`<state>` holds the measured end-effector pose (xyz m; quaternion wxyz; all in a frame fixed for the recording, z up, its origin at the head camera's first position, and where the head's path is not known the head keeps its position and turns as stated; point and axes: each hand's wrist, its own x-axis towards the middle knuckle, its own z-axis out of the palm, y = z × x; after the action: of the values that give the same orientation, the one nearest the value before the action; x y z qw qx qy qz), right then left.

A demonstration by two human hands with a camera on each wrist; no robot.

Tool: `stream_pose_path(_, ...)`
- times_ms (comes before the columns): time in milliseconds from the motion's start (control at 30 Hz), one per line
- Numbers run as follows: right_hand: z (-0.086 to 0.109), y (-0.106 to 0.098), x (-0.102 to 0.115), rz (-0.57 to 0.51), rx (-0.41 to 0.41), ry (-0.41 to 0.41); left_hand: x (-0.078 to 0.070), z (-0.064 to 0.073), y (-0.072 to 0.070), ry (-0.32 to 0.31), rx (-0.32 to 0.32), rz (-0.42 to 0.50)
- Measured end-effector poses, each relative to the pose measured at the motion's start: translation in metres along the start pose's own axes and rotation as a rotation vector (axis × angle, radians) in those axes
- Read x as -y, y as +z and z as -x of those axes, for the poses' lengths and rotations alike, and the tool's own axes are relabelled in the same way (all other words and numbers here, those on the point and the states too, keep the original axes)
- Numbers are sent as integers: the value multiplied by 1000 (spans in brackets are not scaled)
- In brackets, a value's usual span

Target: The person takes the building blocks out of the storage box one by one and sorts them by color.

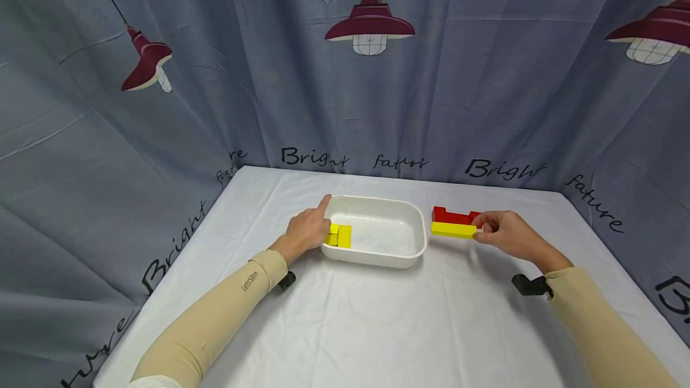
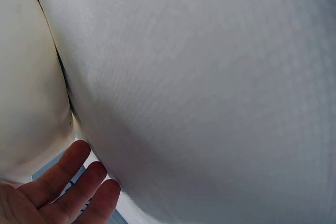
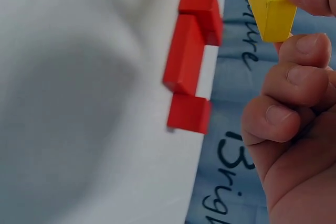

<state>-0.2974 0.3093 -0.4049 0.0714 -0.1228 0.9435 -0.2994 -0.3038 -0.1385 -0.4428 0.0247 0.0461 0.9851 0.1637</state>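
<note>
My right hand (image 1: 507, 233) pinches one end of a long yellow block (image 1: 453, 230) between thumb and finger, holding it up off the table. In the right wrist view the yellow block (image 3: 278, 19) is at the top, above the curled other fingers. Beyond it lie red blocks (image 1: 451, 217), partly hidden in the head view. My left hand (image 1: 308, 227) rests against the left end of a white tub (image 1: 399, 260), index finger stretched along the rim. Several yellow blocks (image 1: 344, 236) lie in the tub's left end. The left wrist view shows loosely extended fingers (image 2: 58, 179) by the tub's wall.
A white cloth covers the table (image 1: 377, 322). Grey-blue curtains (image 1: 345, 100) printed with lamps and lettering stand along its back and sides. Three red blocks (image 3: 184, 56) lie in a row on the cloth, right of the tub.
</note>
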Motion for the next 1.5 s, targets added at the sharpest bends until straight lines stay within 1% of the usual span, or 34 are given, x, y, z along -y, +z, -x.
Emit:
stream_pose_path(133, 0, 6, -9, -17, 10, 14, 1, -1, 1, -1, 2, 0)
stream_pose_path(300, -1, 13, -14, -8, 10, 18, 1, -1, 2, -6, 4, -1)
stream_pose_path(633, -3, 23, -29, -16, 28, 74, 0, -1, 1, 0, -4, 4)
stream_pose_path(800, -5, 26, -35, 12, 36, 85, 0, -1, 2, -9, 1, 2)
stream_pose_path(1033, -8, 30, -38, 58, 50, 73, -1, -1, 2, -16, -6, -7)
stream_pose_path(1500, -6, 31, -35, 58, 68, 76, -2, 0, 1, -17, -5, 2)
